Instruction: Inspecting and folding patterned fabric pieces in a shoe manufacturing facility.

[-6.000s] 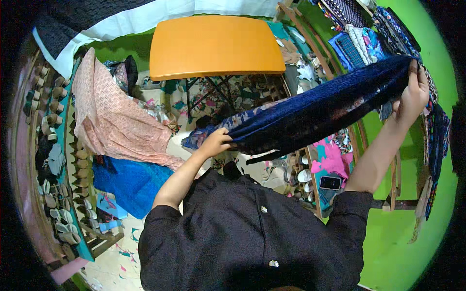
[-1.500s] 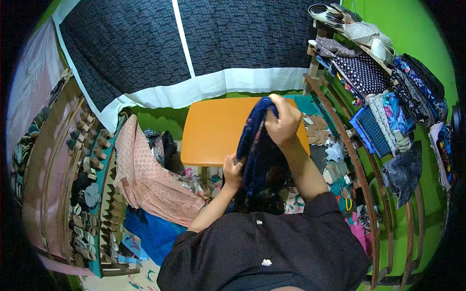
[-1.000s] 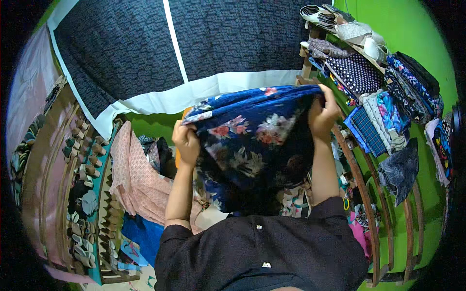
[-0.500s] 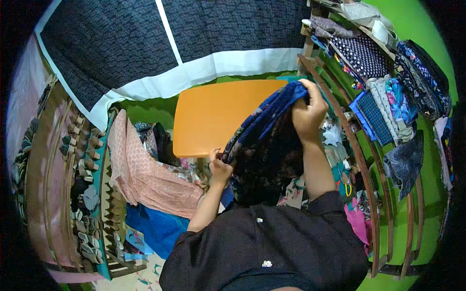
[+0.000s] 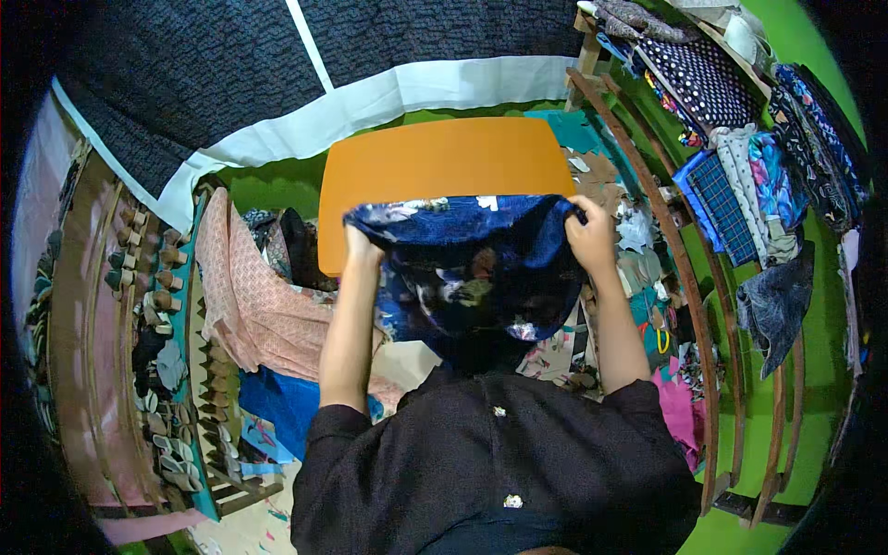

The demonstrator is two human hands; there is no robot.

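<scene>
The two hands are apart, one at each end of the same upper edge of a dark blue floral cloth: the left hand (image 5: pixel 361 246) closes on its left corner, and the right hand (image 5: pixel 592 236) pinches its right end between thumb and fingers. The cloth (image 5: pixel 476 277) hangs between them in a sagging fold, in front of the chest and over the near edge of an orange table (image 5: pixel 444 159).

From the far left, a rack holds rows of footwear pieces (image 5: pixel 176 453), pale ones low down and brown block shapes higher up. Above it hangs a dark curtain (image 5: pixel 231 83) with a white border. Just right of the rack, a peach patterned cloth (image 5: pixel 254 296) drapes downward, its lower part passing behind the left forearm. A plain blue cloth (image 5: pixel 277 407) lies below it.

The orange table stands in the middle. To the right of the right forearm, yellow-handled scissors (image 5: pixel 662 339) lie among fabric scraps, with a bright pink piece (image 5: pixel 680 421) below. Beyond curved wooden rails (image 5: pixel 661 208), a stack of folded fabrics (image 5: pixel 731 203) sits above a hanging grey denim piece (image 5: pixel 775 310), against the green wall (image 5: pixel 828 370).
</scene>
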